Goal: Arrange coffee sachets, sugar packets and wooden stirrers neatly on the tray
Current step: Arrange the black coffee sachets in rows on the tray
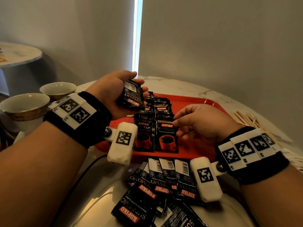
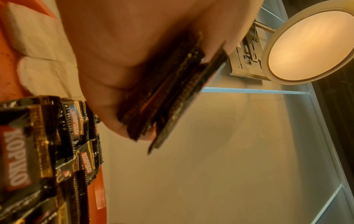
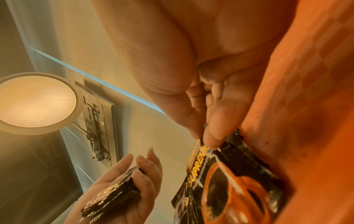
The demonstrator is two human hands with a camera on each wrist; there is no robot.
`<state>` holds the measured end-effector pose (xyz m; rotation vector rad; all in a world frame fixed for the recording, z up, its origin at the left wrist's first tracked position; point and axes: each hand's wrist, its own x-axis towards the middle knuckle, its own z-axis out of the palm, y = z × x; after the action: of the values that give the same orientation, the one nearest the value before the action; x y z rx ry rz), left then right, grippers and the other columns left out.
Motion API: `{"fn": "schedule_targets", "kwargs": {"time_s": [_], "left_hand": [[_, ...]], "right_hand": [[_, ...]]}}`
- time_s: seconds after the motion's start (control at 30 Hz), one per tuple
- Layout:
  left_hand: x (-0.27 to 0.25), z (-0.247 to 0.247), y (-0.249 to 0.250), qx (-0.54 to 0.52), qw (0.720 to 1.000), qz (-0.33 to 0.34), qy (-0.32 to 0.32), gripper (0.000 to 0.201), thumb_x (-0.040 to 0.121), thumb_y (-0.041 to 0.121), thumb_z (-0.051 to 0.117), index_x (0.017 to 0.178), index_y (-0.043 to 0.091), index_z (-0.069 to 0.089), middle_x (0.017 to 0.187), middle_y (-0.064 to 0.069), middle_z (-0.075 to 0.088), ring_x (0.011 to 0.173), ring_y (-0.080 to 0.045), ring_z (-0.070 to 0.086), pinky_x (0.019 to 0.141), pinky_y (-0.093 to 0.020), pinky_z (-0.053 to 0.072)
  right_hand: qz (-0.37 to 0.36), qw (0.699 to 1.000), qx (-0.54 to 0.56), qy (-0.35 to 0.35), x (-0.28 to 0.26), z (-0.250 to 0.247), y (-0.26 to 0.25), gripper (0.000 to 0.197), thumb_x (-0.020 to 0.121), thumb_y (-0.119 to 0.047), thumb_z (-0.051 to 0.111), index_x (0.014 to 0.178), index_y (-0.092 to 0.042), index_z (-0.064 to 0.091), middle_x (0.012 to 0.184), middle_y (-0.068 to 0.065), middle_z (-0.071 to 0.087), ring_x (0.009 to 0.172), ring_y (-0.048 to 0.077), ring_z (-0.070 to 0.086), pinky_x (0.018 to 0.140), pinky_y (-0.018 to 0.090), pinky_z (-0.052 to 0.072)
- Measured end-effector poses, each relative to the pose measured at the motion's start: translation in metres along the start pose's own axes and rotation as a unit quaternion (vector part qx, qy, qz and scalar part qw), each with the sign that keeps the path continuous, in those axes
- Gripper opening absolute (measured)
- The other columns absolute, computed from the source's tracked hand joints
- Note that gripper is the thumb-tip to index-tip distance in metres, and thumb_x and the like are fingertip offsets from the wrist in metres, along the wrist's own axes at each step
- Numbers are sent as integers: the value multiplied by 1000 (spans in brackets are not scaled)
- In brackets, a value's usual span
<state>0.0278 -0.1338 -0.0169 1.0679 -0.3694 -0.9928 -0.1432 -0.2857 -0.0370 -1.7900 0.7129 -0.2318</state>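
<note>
Fingers (image 3: 214, 128) of our right hand (image 1: 199, 123) pinch the top edge of a Kopiko sachet (image 1: 167, 136) lying on the red tray (image 1: 193, 102). Our left hand (image 1: 113, 94) grips a sachet stack (image 1: 131, 97) above the tray's left side. Loose sachets (image 1: 164, 185) on counter (image 1: 188, 86) near the tray's front; wooden stirrers (image 1: 246, 119) right of tray.

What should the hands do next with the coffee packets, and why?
Probably let go: the right hand pinches the top edge of a sachet already lying on the red tray beside another. Then it could take one from the stack the left hand holds.
</note>
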Motion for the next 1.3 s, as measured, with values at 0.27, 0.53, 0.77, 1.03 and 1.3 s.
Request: {"fn": "schedule_targets", "kwargs": {"time_s": [0.27, 0.53, 0.77, 1.03, 1.3], "left_hand": [[-3, 1, 1, 22, 999, -9, 25, 37, 95, 42, 56, 109, 9, 61, 92, -11, 64, 69, -22, 66, 62, -30, 57], [-6, 3, 2, 4, 999, -30, 33, 36, 92, 35, 53, 109, 5, 60, 90, -14, 63, 66, -23, 64, 64, -31, 54], [-10, 16, -3, -50, 999, -8, 16, 38, 103, 43, 46, 103, 8, 60, 80, -11, 65, 63, -22, 65, 61, -34, 59], [-14, 34, -17, 2, 998, -30, -58, 73, 98, 66, 38, 131, 3, 58, 115, -23, 70, 93, -33, 70, 79, -44, 62], [-17, 44, -31, -40, 982, -35, -180, 83, 99, 63, 28, 80, -4, 72, 77, -21, 69, 60, -30, 70, 50, -29, 55]], "right_hand": [[-6, 1000, 16, -1, -2, -1, -2, 10, 90, 6, 65, 96, -1, 63, 92, 24, 72, 63, 24, 69, 47, 26, 56], [-21, 1000, 4, 2, 3, -5, 0, 7, 91, 1, 66, 98, -1, 64, 89, 20, 67, 63, 24, 69, 48, 28, 53], [-163, 985, -36, 31, -3, -9, -5, 18, 81, -27, 80, 95, -21, 72, 87, -4, 74, 80, 15, 66, 61, 31, 49], [-283, 951, -4, -122, -31, -4, -24, 68, 50, -22, 91, 110, -25, 60, 107, -32, 67, 99, -4, 68, 72, 15, 55], [-307, 948, -15, -85, -29, 5, -20, 40, 68, 1, 85, 93, -13, 57, 110, -7, 68, 91, 20, 73, 73, 32, 61]]}}
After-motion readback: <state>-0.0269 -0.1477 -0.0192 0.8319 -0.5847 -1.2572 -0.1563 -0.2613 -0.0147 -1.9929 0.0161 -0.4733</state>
